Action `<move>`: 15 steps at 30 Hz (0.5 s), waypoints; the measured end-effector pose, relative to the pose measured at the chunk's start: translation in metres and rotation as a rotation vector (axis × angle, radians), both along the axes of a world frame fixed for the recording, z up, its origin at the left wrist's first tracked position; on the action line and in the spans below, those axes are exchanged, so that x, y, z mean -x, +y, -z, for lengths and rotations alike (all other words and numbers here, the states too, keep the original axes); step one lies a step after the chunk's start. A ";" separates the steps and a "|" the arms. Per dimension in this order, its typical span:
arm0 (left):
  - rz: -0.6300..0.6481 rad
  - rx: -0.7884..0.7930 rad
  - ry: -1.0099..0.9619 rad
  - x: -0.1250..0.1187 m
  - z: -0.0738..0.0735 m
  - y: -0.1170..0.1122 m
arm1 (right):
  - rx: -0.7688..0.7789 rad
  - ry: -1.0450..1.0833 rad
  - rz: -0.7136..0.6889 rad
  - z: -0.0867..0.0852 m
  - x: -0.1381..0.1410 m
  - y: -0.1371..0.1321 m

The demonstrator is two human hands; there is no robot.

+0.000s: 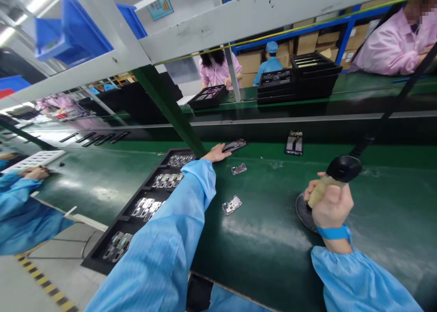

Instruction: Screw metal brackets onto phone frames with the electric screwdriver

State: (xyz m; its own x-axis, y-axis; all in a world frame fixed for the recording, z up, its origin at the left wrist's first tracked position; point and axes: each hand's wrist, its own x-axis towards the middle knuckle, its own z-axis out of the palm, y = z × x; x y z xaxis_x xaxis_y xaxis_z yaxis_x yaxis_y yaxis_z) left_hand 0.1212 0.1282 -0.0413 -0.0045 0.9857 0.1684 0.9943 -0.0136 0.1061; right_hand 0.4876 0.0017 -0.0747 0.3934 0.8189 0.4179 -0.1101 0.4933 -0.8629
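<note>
My left hand reaches to the back of the green bench, its fingers closed on the near end of an opened phone body. My right hand is wrapped round the tan grip of an electric screwdriver, whose black top joins a dark cord. The screwdriver's tip is hidden behind the hand. Beneath that hand lies a round black perforated disc. Two small circuit boards, an upper one and a lower one, lie between my hands. Another opened phone body rests further back.
A black compartment tray filled with circuit boards lies left, under my left forearm. A green post rises near my left hand. Black trays stand on the far conveyor. A co-worker's hands are at far left; people sit opposite.
</note>
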 end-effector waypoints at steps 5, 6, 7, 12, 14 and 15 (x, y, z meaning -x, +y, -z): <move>-0.027 0.050 -0.043 -0.006 -0.005 0.011 | -0.010 -0.014 0.010 0.001 -0.001 0.000; -0.036 0.058 -0.040 -0.008 -0.008 0.016 | -0.015 -0.012 0.012 0.001 -0.001 0.001; -0.044 0.064 -0.034 -0.010 -0.010 0.019 | -0.022 -0.010 0.015 0.000 -0.001 0.001; -0.069 0.002 -0.005 -0.031 -0.021 0.021 | -0.039 -0.011 0.036 -0.005 -0.002 0.002; -0.054 -0.021 -0.004 -0.040 -0.024 0.018 | -0.034 -0.018 0.039 -0.005 -0.002 0.002; -0.035 -0.016 -0.005 -0.043 -0.025 0.016 | -0.032 -0.023 0.040 -0.005 -0.002 0.002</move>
State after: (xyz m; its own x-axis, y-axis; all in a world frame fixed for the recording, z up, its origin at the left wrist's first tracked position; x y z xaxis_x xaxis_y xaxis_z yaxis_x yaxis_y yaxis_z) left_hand 0.1647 0.1442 -0.0158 -0.0397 0.9821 0.1840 0.9936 0.0194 0.1109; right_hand 0.4900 0.0038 -0.0695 0.4157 0.7888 0.4528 -0.0699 0.5241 -0.8488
